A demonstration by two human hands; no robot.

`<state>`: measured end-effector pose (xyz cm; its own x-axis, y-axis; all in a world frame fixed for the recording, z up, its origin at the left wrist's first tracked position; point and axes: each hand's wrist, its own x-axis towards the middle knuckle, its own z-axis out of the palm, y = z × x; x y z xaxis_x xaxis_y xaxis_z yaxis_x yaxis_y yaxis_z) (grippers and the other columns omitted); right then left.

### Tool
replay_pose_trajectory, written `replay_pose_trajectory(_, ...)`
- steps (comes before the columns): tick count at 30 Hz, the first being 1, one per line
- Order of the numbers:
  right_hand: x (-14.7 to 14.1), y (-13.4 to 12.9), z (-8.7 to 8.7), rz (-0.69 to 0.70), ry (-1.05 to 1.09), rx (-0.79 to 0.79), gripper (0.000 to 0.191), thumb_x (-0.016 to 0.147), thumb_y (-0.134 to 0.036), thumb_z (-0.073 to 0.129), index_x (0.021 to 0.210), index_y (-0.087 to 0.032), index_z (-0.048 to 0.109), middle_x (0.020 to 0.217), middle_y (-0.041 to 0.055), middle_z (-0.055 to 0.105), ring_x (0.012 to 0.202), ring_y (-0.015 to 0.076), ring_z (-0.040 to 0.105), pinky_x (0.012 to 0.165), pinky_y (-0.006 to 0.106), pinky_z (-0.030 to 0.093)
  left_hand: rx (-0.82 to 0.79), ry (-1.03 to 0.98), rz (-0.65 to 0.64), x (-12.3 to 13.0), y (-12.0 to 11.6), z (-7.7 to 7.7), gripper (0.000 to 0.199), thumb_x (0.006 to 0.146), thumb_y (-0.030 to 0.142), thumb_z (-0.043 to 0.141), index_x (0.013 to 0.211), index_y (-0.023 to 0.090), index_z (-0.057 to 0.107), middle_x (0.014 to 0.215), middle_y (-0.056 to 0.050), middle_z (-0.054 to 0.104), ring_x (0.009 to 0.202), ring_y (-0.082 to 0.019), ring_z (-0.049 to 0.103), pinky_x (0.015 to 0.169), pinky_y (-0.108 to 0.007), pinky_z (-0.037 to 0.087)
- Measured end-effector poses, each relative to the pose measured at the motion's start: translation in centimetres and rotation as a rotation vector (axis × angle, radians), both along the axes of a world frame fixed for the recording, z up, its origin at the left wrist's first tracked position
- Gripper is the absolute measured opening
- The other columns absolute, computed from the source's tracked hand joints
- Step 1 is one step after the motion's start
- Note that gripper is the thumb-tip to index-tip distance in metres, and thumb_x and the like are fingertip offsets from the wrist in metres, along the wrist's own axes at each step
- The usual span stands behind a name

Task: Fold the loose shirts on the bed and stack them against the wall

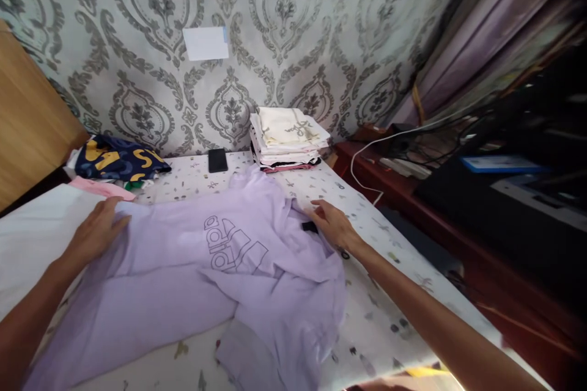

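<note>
A lilac shirt [183, 244] with an outlined logo lies spread and wrinkled on the patterned white sheet, its collar toward the right. My left hand [98, 229] is closed on the shirt's left edge, at the hem. My right hand [332, 223] pinches the fabric near the collar, just beside a black label [310, 227]. Loose folds of the shirt, with a sleeve, hang toward the front of the bed.
At the back stand a stack of folded clothes [291, 137] and a black phone [217, 160]. A navy and yellow garment [119, 160] lies back left, near white cloth [36, 232]. A dark red desk [413, 195] with a white cable is at the right.
</note>
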<state>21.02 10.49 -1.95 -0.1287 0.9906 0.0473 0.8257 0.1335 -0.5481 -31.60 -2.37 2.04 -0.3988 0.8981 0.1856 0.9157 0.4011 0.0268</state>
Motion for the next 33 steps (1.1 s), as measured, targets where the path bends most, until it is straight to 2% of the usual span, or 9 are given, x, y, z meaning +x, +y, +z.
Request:
replay_pose_trajectory(4, 1.1, -3.6, 0.3, -0.005, 0.019, -0.107, 0.027, 0.082, -0.037, 0.063, 0.104, -0.022, 0.066, 0.080, 0.0006, 0.070, 0.072, 0.0181, 0.062, 0.065, 0.028, 0.040, 0.114, -0.051, -0.115, 1.1, -2.7, -1.2, 0.049, 0.087, 0.055, 0.035, 0.128, 0.029, 0.045, 0.125, -0.012, 0.059, 0.128, -0.036, 0.050, 0.106, -0.051, 0.044)
replay_pose_trajectory(6, 1.0, -4.6, 0.7, 0.020, 0.035, -0.109, 0.010, 0.080, -0.031, 0.061, 0.083, -0.023, 0.065, 0.069, -0.0012, 0.066, 0.065, 0.0164, 0.057, 0.061, 0.028, 0.036, 0.190, -0.101, -0.232, 2.8, -3.0, -0.8, 0.041, 0.086, 0.055, 0.039, 0.117, 0.031, 0.052, 0.119, -0.010, 0.061, 0.124, -0.039, 0.052, 0.105, -0.055, 0.044)
replay_pose_trajectory(8, 0.9, -5.0, 1.0, 0.022, 0.141, -0.063, 0.012, 0.077, -0.030, 0.059, 0.068, -0.022, 0.058, 0.061, -0.0019, 0.060, 0.060, 0.0151, 0.052, 0.060, 0.028, 0.034, 0.248, -0.211, -0.386, 5.4, -2.0, 0.0, 0.034, 0.085, 0.053, 0.042, 0.106, 0.031, 0.057, 0.112, -0.008, 0.064, 0.117, -0.036, 0.058, 0.102, -0.052, 0.047)
replay_pose_trajectory(13, 1.5, -5.6, 1.1, -0.191, 0.817, -0.174, 0.026, 0.070, -0.043, 0.067, 0.064, -0.022, 0.052, 0.054, -0.0043, 0.049, 0.053, 0.0134, 0.046, 0.052, 0.026, 0.033, 0.140, -0.505, -0.765, 15.5, 5.8, 1.6, 0.030, 0.091, 0.047, 0.045, 0.104, 0.026, 0.064, 0.110, -0.006, 0.067, 0.097, -0.024, 0.066, 0.081, -0.036, 0.056)
replay_pose_trajectory(18, 3.0, -7.0, 0.2, -0.346, 1.110, -0.407, 0.033, 0.060, -0.039, 0.079, 0.062, -0.021, 0.050, 0.053, -0.0036, 0.050, 0.051, 0.0123, 0.047, 0.049, 0.026, 0.038, 0.009, -0.401, -1.008, 26.1, 15.9, -0.4, 0.029, 0.089, 0.025, 0.049, 0.112, 0.021, 0.067, 0.103, -0.007, 0.066, 0.095, -0.023, 0.064, 0.089, -0.036, 0.051)
replay_pose_trajectory(23, 5.3, -7.6, -0.1, -0.228, 0.842, -0.308, 0.029, 0.071, -0.045, 0.070, 0.066, -0.022, 0.052, 0.054, -0.0039, 0.053, 0.047, 0.0120, 0.046, 0.047, 0.025, 0.034, -0.067, -0.122, -1.118, 31.7, 20.9, -2.9, 0.027, 0.088, 0.016, 0.051, 0.110, 0.020, 0.066, 0.110, -0.010, 0.061, 0.106, -0.025, 0.057, 0.091, -0.036, 0.047)
replay_pose_trajectory(28, 4.7, -5.6, 1.5, -0.011, 0.225, 0.037, 0.013, 0.085, -0.035, 0.058, 0.088, -0.023, 0.062, 0.088, 0.0033, 0.070, 0.079, 0.0191, 0.063, 0.073, 0.032, 0.049, -0.073, -0.077, -1.155, 33.1, 22.8, -3.4, 0.017, 0.089, 0.015, 0.047, 0.094, 0.019, 0.063, 0.103, -0.009, 0.063, 0.103, -0.024, 0.056, 0.088, -0.034, 0.046)
replay_pose_trajectory(31, 2.1, -2.8, 2.0, 0.111, 0.032, 0.114, 0.043, 0.084, -0.031, 0.064, 0.126, -0.022, 0.056, 0.124, 0.0104, 0.063, 0.109, 0.0244, 0.061, 0.091, 0.036, 0.048, -0.068, -0.070, -1.123, 33.8, 23.5, -3.3, 0.021, 0.092, 0.018, 0.041, 0.099, 0.019, 0.060, 0.103, -0.010, 0.064, 0.100, -0.025, 0.058, 0.084, -0.036, 0.047)
replay_pose_trajectory(33, 0.4, -0.5, 1.8, 0.124, -0.075, 0.113, 0.053, 0.085, -0.028, 0.066, 0.134, -0.019, 0.051, 0.132, 0.0150, 0.058, 0.121, 0.0280, 0.055, 0.094, 0.038, 0.047, -0.079, -0.061, -1.105, 34.2, 23.7, -3.3, 0.021, 0.093, 0.019, 0.041, 0.102, 0.019, 0.060, 0.103, -0.010, 0.066, 0.099, -0.026, 0.060, 0.082, -0.036, 0.048)
